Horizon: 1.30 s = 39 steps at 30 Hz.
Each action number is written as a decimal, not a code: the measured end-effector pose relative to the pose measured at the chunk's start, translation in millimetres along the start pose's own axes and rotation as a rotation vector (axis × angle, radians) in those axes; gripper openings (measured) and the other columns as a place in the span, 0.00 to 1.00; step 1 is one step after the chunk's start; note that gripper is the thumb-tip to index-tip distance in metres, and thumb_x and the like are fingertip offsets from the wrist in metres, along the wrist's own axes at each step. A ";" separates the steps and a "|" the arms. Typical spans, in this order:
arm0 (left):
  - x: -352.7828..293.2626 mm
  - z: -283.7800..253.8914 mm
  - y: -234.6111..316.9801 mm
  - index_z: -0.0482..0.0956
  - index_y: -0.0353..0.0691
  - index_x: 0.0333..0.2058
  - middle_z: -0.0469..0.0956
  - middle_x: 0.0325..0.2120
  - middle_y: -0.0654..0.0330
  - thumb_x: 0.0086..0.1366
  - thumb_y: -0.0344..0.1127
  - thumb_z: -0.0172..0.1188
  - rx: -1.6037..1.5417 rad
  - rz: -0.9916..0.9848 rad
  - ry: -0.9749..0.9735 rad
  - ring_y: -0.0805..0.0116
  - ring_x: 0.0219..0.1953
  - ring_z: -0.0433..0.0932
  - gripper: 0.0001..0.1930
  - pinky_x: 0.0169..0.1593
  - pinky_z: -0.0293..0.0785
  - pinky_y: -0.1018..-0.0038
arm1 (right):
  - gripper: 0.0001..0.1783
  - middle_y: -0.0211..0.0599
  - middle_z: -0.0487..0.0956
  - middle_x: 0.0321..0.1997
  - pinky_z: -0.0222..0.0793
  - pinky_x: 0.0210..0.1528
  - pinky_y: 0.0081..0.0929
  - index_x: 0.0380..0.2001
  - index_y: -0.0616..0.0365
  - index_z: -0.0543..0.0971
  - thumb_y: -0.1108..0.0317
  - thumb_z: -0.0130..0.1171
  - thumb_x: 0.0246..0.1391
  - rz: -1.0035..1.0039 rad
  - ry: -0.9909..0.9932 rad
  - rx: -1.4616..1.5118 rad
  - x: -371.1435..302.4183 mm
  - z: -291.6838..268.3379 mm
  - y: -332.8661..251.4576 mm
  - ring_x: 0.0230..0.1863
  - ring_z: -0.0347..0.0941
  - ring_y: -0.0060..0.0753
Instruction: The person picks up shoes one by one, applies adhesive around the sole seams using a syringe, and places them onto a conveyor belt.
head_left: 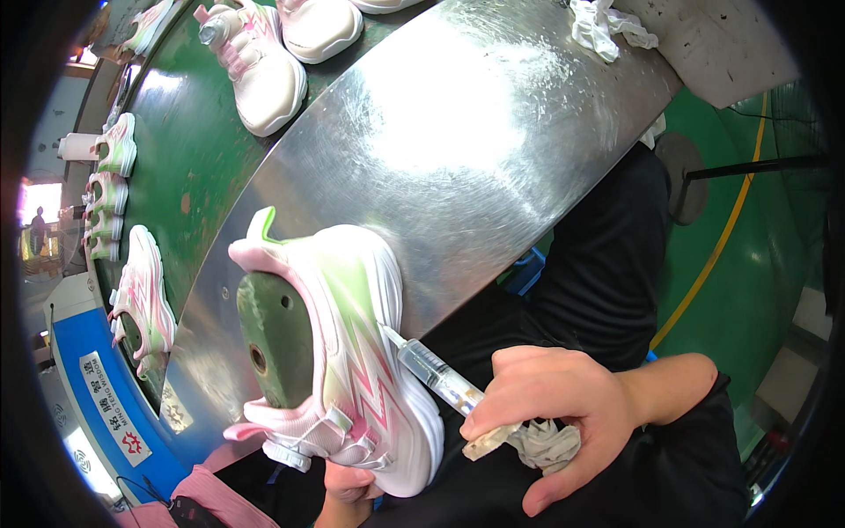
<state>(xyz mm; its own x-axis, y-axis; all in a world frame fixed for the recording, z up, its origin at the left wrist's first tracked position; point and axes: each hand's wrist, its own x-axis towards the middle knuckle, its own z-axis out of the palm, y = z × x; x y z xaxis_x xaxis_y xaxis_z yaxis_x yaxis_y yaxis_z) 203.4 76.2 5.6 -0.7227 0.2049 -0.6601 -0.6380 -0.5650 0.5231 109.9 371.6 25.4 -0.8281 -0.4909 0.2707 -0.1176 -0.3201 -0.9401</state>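
Observation:
A white, pink and green sneaker (356,352) lies at the near end of the metal tabletop, with a dark green last (280,326) filling its opening. My left hand (348,482) grips the sneaker from beneath at the toe end; most of its fingers are hidden. Between the fingers of my right hand (563,400) is a clear syringe (436,374), its tip at the seam where the upper meets the white sole. The same hand also has a crumpled greyish cloth or tissue (546,444) tucked in its palm.
Beyond the shiny metal tabletop (440,194) runs a green belt (194,132) with pale pink sneakers (260,75) and another green-pink sneaker (143,290). White crumpled tissue (607,26) lies at the far right corner. A blue panel (97,370) stands at the left.

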 end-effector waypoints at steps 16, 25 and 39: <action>70.0 72.5 -20.2 0.58 0.41 0.60 0.69 0.52 0.48 0.47 0.37 0.66 -0.147 -0.188 -0.473 0.44 0.54 0.69 0.41 0.58 0.63 0.45 | 0.35 0.36 0.81 0.36 0.58 0.28 0.28 0.43 0.65 0.76 0.52 0.74 0.33 0.188 -0.093 -0.158 -20.3 -11.5 -92.5 0.27 0.71 0.34; 113.5 99.5 -29.9 0.68 0.41 0.51 0.75 0.44 0.51 0.59 0.41 0.62 -0.253 -0.207 -0.546 0.52 0.48 0.75 0.23 0.33 0.74 0.75 | 0.35 0.38 0.81 0.33 0.56 0.25 0.29 0.39 0.66 0.78 0.44 0.71 0.38 0.103 -0.021 -0.329 -47.6 -14.6 -122.3 0.25 0.72 0.35; 120.5 142.4 -15.9 0.56 0.56 0.62 0.69 0.55 0.64 0.51 0.18 0.62 -0.402 -0.203 -0.683 0.66 0.55 0.72 0.42 0.52 0.77 0.66 | 0.28 0.31 0.80 0.31 0.52 0.22 0.26 0.37 0.63 0.77 0.49 0.68 0.43 -0.045 -0.055 -0.727 -38.0 -6.1 -117.1 0.22 0.70 0.28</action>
<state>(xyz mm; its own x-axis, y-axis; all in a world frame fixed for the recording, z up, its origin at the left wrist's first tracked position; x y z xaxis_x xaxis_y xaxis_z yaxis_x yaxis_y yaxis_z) 88.6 223.7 -5.5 -0.6889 0.7023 -0.1795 -0.7235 -0.6815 0.1100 151.8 432.7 123.9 -0.7873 -0.5363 0.3042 -0.5009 0.2686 -0.8228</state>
